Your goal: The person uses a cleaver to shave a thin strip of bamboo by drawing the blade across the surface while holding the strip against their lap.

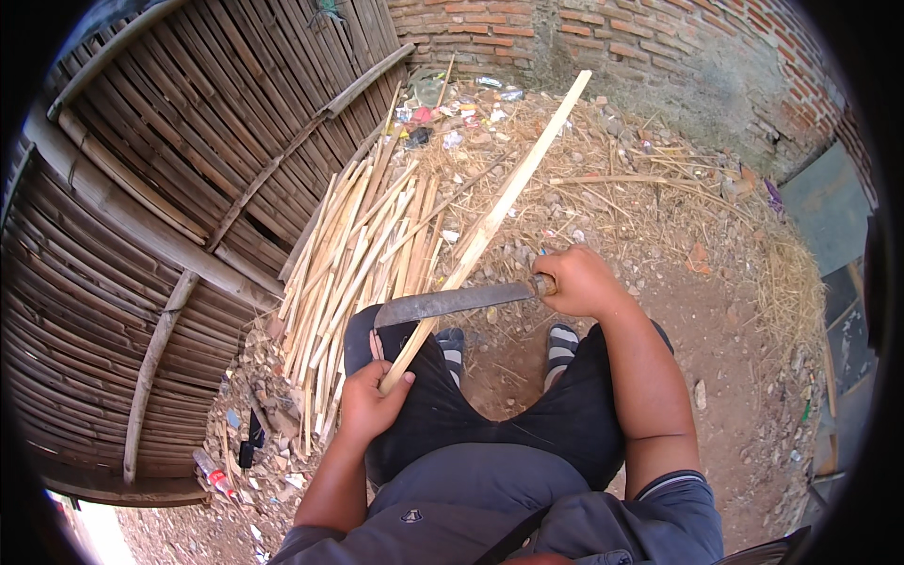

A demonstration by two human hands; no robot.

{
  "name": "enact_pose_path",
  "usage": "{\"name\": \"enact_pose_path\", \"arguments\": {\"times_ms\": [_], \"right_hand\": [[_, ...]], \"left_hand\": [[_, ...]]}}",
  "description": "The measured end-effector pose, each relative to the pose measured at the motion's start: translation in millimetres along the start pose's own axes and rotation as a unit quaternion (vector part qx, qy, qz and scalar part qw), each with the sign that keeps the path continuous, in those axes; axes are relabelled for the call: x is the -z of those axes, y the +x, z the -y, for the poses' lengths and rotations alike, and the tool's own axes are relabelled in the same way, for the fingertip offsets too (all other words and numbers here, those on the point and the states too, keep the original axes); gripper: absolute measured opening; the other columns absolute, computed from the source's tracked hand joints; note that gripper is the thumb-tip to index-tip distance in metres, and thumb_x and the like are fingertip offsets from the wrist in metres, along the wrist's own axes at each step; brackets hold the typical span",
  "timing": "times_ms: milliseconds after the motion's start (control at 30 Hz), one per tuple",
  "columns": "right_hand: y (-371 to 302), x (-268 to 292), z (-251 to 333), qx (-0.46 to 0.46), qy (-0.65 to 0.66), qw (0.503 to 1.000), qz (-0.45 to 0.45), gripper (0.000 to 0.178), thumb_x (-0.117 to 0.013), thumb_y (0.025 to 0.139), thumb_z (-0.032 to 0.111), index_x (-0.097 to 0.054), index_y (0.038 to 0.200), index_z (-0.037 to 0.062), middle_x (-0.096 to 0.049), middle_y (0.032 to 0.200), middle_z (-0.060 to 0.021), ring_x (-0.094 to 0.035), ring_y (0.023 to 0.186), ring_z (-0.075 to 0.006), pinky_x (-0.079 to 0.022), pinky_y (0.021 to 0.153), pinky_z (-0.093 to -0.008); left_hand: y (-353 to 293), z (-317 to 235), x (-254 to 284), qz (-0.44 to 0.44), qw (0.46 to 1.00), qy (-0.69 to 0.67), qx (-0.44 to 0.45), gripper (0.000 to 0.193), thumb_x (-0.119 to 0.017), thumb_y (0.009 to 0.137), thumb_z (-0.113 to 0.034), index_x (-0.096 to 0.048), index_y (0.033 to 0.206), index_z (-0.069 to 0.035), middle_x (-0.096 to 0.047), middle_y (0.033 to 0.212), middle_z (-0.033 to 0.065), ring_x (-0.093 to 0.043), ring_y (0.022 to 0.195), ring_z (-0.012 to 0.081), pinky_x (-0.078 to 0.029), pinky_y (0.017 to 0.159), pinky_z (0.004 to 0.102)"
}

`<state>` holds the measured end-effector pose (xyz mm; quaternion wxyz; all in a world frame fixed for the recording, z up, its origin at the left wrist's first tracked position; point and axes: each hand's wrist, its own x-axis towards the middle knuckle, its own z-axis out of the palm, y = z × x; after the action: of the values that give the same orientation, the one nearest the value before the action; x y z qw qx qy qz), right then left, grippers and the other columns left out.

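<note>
My left hand [369,400] is closed round the near end of a long pale split-bamboo strip [508,200], beside my left knee. From there the strip slants up and away to the right, towards the brick wall. My right hand [578,282] grips the wooden handle of a machete [454,302]. Its broad, dark blade points left and lies across the strip just beyond my left hand; whether the edge bites into the bamboo cannot be made out. Part of the left hand's grip is hidden by the strip.
A pile of split-bamboo strips [353,250] lies left of my legs, along a bamboo-slat wall [254,113]. Beyond, straw and litter spread up to a brick wall [650,42]. A plastic bottle [213,474] lies at lower left. Grey panels [829,202] lean at the right.
</note>
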<state>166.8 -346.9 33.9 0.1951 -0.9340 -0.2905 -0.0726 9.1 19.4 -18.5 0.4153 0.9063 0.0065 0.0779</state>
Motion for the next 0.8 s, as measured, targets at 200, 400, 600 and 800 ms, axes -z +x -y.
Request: {"name": "enact_pose_path", "arguments": {"times_ms": [200,400,600,800], "right_hand": [[1,1,1,-0.017,0.01,1.0,0.018,0.021,-0.076,0.069,0.015,-0.071,0.089,0.011,-0.073,0.08,-0.0158,-0.072,0.083,-0.0415,-0.057,0.077,-0.0521],[1,-1,1,-0.023,0.013,0.999,0.027,0.021,-0.077,0.069,0.017,-0.072,0.089,0.0116,-0.073,0.08,-0.0164,-0.072,0.083,-0.0414,-0.057,0.077,-0.0525],[0,-7,-6,-0.021,0.013,0.999,0.03,0.026,-0.078,0.07,0.018,-0.075,0.094,0.013,-0.074,0.082,-0.0168,-0.073,0.084,-0.0411,-0.057,0.077,-0.0518],[1,-14,-11,-0.018,0.025,0.999,0.034,0.03,-0.079,0.07,0.018,-0.077,0.099,0.0136,-0.075,0.083,-0.0168,-0.073,0.085,-0.041,-0.057,0.077,-0.0509]], "left_hand": [[-1,-1,0,0.0,1.0,-0.003,0.003,0.024,-0.083,0.094,-0.024,-0.073,0.092,-0.002,-0.064,0.066,0.0021,-0.056,0.06,0.0084,-0.046,0.056,0.0296],[0,-3,1,-0.004,1.0,0.012,-0.008,0.025,-0.083,0.093,-0.024,-0.073,0.091,-0.001,-0.065,0.066,0.0054,-0.057,0.059,0.0115,-0.046,0.056,0.0317],[1,-4,1,-0.007,1.0,0.018,-0.016,0.026,-0.084,0.093,-0.024,-0.073,0.091,-0.001,-0.065,0.066,0.0073,-0.058,0.058,0.0134,-0.046,0.056,0.0328],[0,-8,2,-0.004,1.0,0.025,-0.013,0.028,-0.084,0.092,-0.025,-0.072,0.091,0.0,-0.066,0.069,0.0149,-0.064,0.059,0.0253,-0.049,0.058,0.0381]]}}
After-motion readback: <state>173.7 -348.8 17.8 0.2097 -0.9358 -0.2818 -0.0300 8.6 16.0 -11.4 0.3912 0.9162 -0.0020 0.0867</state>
